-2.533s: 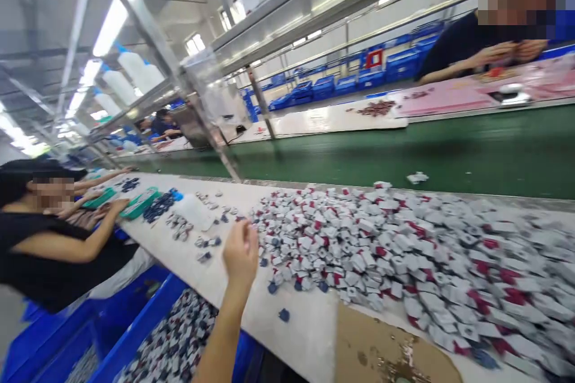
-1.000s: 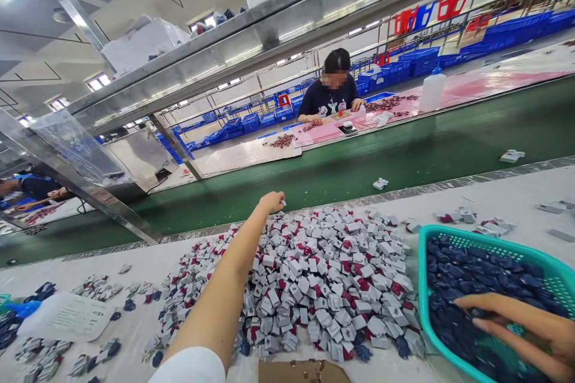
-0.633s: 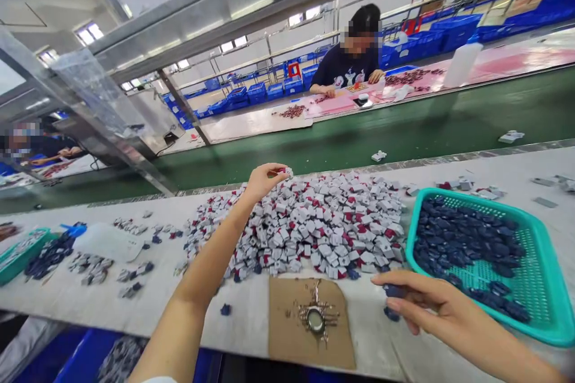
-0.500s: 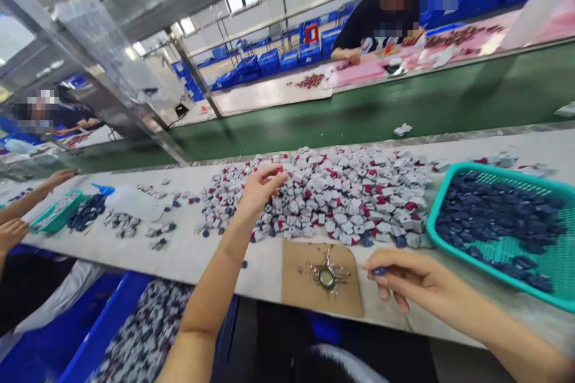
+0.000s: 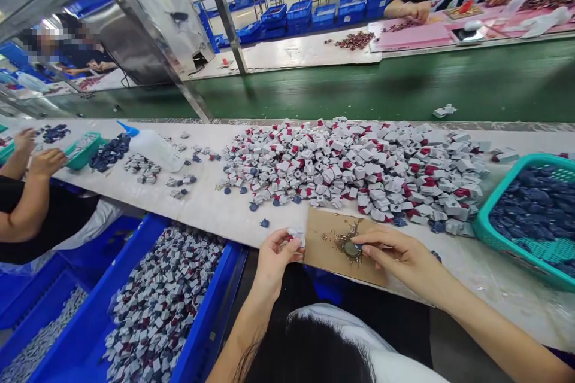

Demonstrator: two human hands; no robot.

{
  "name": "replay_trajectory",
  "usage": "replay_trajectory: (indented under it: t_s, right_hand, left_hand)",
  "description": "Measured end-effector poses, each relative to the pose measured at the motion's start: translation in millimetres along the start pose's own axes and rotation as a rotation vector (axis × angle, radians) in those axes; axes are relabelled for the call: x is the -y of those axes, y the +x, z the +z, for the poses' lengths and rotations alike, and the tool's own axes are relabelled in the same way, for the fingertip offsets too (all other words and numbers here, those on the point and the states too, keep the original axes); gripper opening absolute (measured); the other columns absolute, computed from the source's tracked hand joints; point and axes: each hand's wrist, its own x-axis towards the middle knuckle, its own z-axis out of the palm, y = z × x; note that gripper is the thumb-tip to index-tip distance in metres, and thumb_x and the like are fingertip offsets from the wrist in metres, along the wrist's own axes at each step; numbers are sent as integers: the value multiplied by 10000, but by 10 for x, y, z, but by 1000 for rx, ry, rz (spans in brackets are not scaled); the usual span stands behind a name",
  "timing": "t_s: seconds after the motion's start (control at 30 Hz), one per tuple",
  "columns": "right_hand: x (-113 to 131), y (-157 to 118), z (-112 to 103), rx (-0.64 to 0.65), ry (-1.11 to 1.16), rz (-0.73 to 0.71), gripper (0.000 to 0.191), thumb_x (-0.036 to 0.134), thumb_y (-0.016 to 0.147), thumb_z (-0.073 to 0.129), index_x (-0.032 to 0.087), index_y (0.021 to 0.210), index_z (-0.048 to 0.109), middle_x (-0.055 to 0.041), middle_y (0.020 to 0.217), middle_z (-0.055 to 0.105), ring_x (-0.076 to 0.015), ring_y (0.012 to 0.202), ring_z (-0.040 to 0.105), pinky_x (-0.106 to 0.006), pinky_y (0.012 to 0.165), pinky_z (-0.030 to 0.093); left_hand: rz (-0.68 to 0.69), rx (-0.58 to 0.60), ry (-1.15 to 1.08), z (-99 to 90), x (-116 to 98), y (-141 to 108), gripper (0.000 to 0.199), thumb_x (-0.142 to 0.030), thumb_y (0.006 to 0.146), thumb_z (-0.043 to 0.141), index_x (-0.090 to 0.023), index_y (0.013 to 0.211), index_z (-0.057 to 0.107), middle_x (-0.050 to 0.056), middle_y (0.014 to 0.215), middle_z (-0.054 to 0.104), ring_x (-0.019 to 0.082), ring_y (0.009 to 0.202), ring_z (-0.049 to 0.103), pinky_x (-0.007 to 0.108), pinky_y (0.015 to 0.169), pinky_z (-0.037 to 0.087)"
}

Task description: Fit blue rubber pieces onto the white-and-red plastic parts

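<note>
1. A small part [image 5: 297, 237] is held at the lower centre of the frame by the left hand [image 5: 274, 258]. It is pinched between thumb and bent fingers, and the hand is nearly closed around it.
2. This part is seen as blocky and pale grey, with a dark red patch at its lower side; its finer shape is partly covered by the fingers.
3. A small dark blue piece [image 5: 358, 246] is gripped just right of centre by the fingertips of the right hand [image 5: 398, 251]. Thumb and forefinger are brought close together, and most of the piece is hidden.
4. The piece is held at a round greenish-grey spot [image 5: 349, 249] on a brown cardboard sheet [image 5: 321, 257]; whether the two touch cannot be told. Glossy dark brown splashes are spread around the spot.
5. A broad heap of grey-and-red parts [image 5: 345, 167] is piled on the pale table [image 5: 211, 209] above the hands, its edge dotted with dark blue bits.
6. More dark blue pieces [image 5: 525, 203] are contained in a teal basket [image 5: 492, 239] at the right edge.
7. Similar mixed parts are collected in a blue bin [image 5: 96, 326] at the lower left.
</note>
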Motion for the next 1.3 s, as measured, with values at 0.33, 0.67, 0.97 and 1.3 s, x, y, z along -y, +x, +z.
replay_trajectory:
  t_s: [0.33, 0.67, 0.97, 1.3]
  right_hand:
    - [-193, 26, 93, 130, -869, -235, 270, 165, 903, 364, 166, 991, 620, -83, 887, 625, -184, 774, 621, -277, 637, 490]
    - [8, 169, 148, 261, -996, -239, 209, 1, 772, 453, 153, 772, 595, -53, 723, 598, -152, 568, 578, -241, 458, 343]
    - [544, 108, 29, -4, -214, -249, 235, 355, 869, 549, 180, 982, 658, -41, 828, 661, -121, 638, 598, -202, 527, 482]
    - [683, 116, 46, 133, -202, -199, 239, 355, 878, 505, 176, 917, 659, -43, 749, 648, -145, 636, 594, -226, 528, 455]
  left_hand:
    - [-24, 73, -31, 151, 43, -41, 383, -338, 547, 823, -141, 839, 672, 16, 774, 664, 103, 612, 629, 196, 557, 506]
    - [-46, 70, -58, 157, 18, -102, 421, -279, 507, 846, -149, 852, 643, 25, 778, 693, 140, 706, 656, 210, 577, 518]
    - [10, 105, -174, 234, -13, -166, 401, -218, 479, 854, -152, 804, 629, 8, 721, 701, 115, 652, 635, 200, 571, 504]
    - [78, 191, -152, 265, -48, -196, 303, -193, 534, 831, -179, 775, 648, -21, 670, 685, 85, 627, 620, 182, 616, 491]
